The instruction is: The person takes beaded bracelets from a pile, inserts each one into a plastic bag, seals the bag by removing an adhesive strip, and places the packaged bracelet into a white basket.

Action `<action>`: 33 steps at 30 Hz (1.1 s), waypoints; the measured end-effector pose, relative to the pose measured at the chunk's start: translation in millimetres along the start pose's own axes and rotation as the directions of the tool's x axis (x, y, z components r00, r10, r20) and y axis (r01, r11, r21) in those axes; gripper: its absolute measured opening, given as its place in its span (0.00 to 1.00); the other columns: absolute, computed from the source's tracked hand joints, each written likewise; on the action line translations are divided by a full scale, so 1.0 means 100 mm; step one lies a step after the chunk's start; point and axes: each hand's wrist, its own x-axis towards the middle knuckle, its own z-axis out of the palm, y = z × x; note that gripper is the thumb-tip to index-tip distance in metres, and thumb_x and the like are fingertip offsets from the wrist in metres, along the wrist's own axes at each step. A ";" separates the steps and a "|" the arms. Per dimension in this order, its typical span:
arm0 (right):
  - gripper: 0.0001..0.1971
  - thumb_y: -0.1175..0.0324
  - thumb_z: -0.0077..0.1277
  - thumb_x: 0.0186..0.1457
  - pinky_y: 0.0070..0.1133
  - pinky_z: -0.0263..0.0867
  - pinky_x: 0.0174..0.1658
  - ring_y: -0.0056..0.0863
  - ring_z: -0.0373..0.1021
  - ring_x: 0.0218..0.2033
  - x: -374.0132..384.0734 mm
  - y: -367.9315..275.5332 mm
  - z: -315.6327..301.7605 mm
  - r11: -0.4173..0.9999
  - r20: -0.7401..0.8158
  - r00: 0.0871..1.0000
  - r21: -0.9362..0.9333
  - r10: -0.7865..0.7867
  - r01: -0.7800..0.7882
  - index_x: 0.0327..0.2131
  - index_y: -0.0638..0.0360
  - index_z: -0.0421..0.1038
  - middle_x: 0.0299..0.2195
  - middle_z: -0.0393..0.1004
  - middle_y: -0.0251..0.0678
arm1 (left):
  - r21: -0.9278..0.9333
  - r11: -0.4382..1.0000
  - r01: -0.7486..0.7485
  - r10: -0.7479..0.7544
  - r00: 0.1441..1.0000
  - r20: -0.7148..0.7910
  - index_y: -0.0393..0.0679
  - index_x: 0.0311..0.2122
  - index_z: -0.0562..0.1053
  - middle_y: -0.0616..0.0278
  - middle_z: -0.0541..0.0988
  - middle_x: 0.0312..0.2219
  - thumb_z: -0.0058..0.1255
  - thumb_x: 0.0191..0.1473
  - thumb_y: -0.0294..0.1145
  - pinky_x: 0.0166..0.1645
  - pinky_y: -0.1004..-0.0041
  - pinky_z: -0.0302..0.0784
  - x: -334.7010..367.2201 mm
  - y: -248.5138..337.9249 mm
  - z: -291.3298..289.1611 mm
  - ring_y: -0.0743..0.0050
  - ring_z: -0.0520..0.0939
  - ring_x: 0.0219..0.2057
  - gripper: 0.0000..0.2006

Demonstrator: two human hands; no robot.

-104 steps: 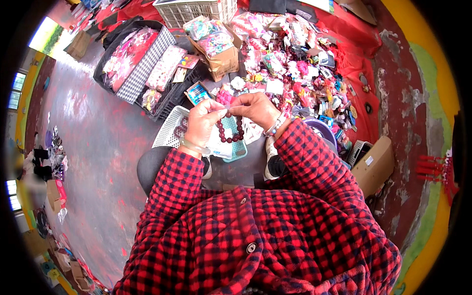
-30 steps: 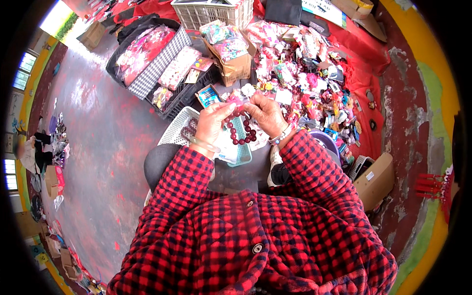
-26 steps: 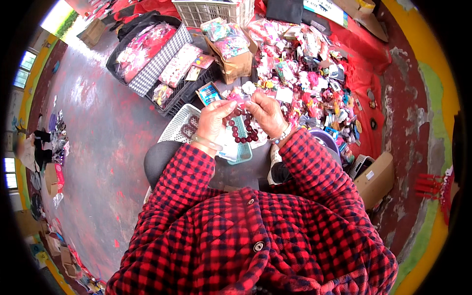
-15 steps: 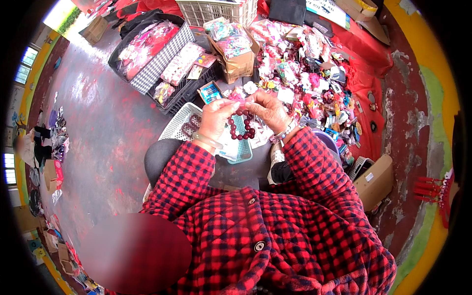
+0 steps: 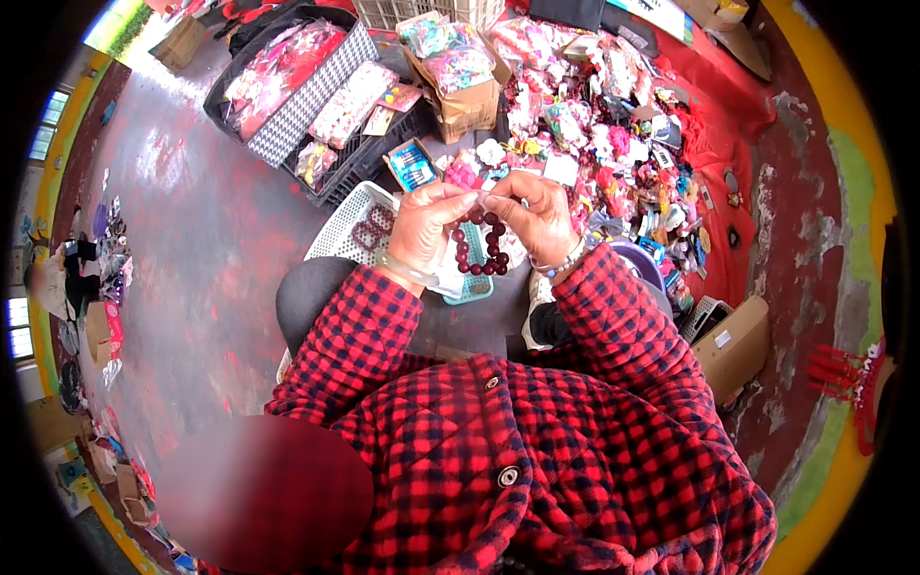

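A dark red beaded bracelet hangs in a loop below my two hands. My left hand pinches one side at the top of the loop, thumb and forefinger pressed together. Close beside it, my right hand pinches the other side, and the fingertips of both nearly touch. What lies right between the fingertips is too small to make out. Under my left wrist stands a white perforated basket with more dark red beaded bracelets in it. A light teal basket sits just below the hanging loop.
A large pile of bagged accessories spreads over red cloth at the far right. Behind my hands are a cardboard box of packets, a blue box, a black crate and a houndstooth bin. An open carton stands right.
The pink bit at my fingertips is no longer visible there. My right hand has shifted slightly right, and the bracelet hangs a little further right. Both hands still pinch at its top.
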 end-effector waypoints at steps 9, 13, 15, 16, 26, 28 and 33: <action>0.07 0.69 0.51 0.49 0.13 0.59 0.33 0.13 0.63 0.27 0.08 0.17 -0.10 0.941 -0.036 0.973 0.263 0.230 -0.213 0.29 0.63 0.72 0.24 0.70 0.26 | 0.048 0.998 0.027 -0.032 0.993 0.115 0.31 0.36 0.72 0.53 0.77 0.32 0.38 0.57 0.39 0.43 0.72 0.70 0.08 0.18 0.00 0.69 0.77 0.34 0.18; 0.11 0.63 0.49 0.51 0.14 0.57 0.26 0.14 0.62 0.22 0.09 0.18 -0.15 0.942 -0.060 0.981 0.298 0.183 -0.158 0.29 0.62 0.74 0.20 0.70 0.26 | 0.081 0.996 -0.039 0.029 0.992 0.122 0.33 0.39 0.71 0.58 0.77 0.34 0.40 0.57 0.37 0.40 0.77 0.72 0.04 0.20 0.00 0.75 0.78 0.34 0.16; 0.12 0.62 0.50 0.51 0.14 0.57 0.25 0.14 0.61 0.20 0.09 0.15 -0.14 0.929 -0.085 0.978 0.340 0.189 -0.150 0.30 0.62 0.74 0.20 0.70 0.27 | 0.124 0.992 -0.009 0.001 0.998 0.067 0.34 0.39 0.71 0.62 0.77 0.32 0.42 0.56 0.34 0.36 0.81 0.73 0.02 0.19 0.01 0.78 0.78 0.32 0.13; 0.12 0.62 0.50 0.51 0.14 0.57 0.25 0.14 0.62 0.21 0.08 0.14 -0.14 0.911 -0.085 0.973 0.377 0.216 -0.169 0.31 0.62 0.74 0.20 0.70 0.27 | 0.157 0.987 -0.033 0.025 0.998 0.054 0.34 0.39 0.71 0.60 0.77 0.32 0.42 0.56 0.33 0.36 0.81 0.73 0.00 0.20 0.02 0.77 0.78 0.31 0.12; 0.06 0.73 0.53 0.47 0.14 0.61 0.33 0.16 0.67 0.28 -0.19 -0.13 -0.04 0.852 0.088 0.972 0.470 0.216 -0.231 0.31 0.65 0.73 0.26 0.74 0.31 | 0.569 0.774 -0.276 0.252 0.960 0.123 0.31 0.35 0.72 0.61 0.76 0.26 0.42 0.56 0.31 0.34 0.82 0.71 -0.44 0.23 0.24 0.81 0.76 0.28 0.12; 0.06 0.73 0.53 0.47 0.14 0.61 0.32 0.16 0.67 0.27 -0.33 -0.20 -0.02 0.887 0.016 0.985 0.432 0.175 -0.164 0.29 0.65 0.73 0.25 0.74 0.31 | 0.534 0.805 -0.259 0.232 0.965 0.119 0.32 0.34 0.72 0.61 0.76 0.26 0.42 0.56 0.31 0.34 0.82 0.71 -0.54 0.22 0.31 0.81 0.76 0.28 0.12; 0.06 0.71 0.53 0.46 0.15 0.60 0.29 0.16 0.65 0.23 -0.59 -0.27 -0.11 0.976 -0.151 0.984 0.209 0.091 -0.058 0.26 0.65 0.73 0.21 0.72 0.30 | 0.448 0.882 -0.146 0.105 0.988 0.116 0.33 0.36 0.72 0.60 0.77 0.27 0.42 0.56 0.33 0.34 0.80 0.73 -0.62 0.10 0.33 0.78 0.78 0.27 0.13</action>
